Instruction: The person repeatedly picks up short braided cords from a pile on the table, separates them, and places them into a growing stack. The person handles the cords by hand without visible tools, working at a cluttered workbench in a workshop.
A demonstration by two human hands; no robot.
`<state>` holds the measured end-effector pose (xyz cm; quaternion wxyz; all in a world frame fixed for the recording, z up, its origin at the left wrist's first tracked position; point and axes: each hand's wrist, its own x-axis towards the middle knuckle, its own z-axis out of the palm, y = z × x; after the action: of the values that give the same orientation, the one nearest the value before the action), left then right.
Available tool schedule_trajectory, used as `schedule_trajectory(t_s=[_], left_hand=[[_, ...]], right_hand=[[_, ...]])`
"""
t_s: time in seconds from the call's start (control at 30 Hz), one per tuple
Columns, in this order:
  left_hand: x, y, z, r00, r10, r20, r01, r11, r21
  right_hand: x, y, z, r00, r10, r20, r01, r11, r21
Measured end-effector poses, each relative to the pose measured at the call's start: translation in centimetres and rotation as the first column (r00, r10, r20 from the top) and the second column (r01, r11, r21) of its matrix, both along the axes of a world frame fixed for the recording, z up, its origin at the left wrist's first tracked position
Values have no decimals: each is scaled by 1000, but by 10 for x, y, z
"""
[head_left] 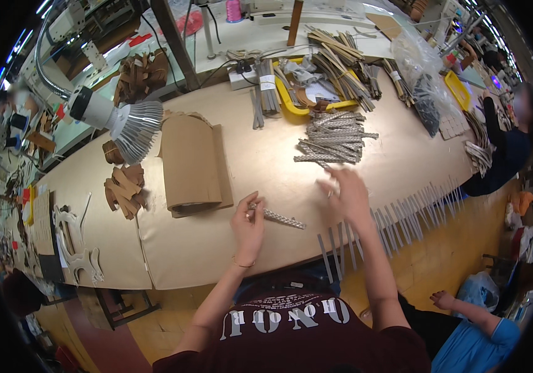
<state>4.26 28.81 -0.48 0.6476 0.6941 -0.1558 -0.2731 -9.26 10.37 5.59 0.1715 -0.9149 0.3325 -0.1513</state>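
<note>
My left hand (248,222) is closed around one end of a braided strap (285,219), woven in grey and pale metallic tones. The strap's free end points right, just above the gold-toned tabletop (260,186). Farther right, my right hand (345,198) is stretched toward a pile of similar braided straps (335,133). Its fingers are apart and partly smeared by motion, with the fingertips at the pile's near edge. Whether they touch a strap there, I cannot tell.
A cardboard piece (192,165) and brown strips (127,189) lie left, below a lamp (136,127). Behind the pile stand a yellow tray (288,102) and strip bundles (341,68). Thin grey strips (397,227) line the front edge. Co-workers sit at right; one bare arm (474,311) shows.
</note>
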Motion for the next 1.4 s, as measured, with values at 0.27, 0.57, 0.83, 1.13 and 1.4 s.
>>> schedule_trajectory(t_s=[0.27, 0.57, 0.83, 1.13, 1.4], left_hand=[[-11, 29, 10, 653, -122, 748, -41, 980, 195], [-8, -10, 49, 960, -171, -223, 99, 948, -301], [20, -15, 59, 914, -177, -364, 52, 944, -327], [5, -29, 25, 778, -85, -622, -192, 911, -365], [26, -50, -6, 992, 54, 112, -44, 995, -91]], right_hand=[[27, -63, -36, 994, -106, 23, 108, 948, -301], [-3, 24, 18, 982, -12, 186, -167, 387, 907], [-2, 62, 21, 990, 134, 49, -110, 493, 863], [-20, 71, 18, 991, 87, 100, -133, 671, 729], [14, -34, -13, 990, -122, 67, 124, 992, -25]])
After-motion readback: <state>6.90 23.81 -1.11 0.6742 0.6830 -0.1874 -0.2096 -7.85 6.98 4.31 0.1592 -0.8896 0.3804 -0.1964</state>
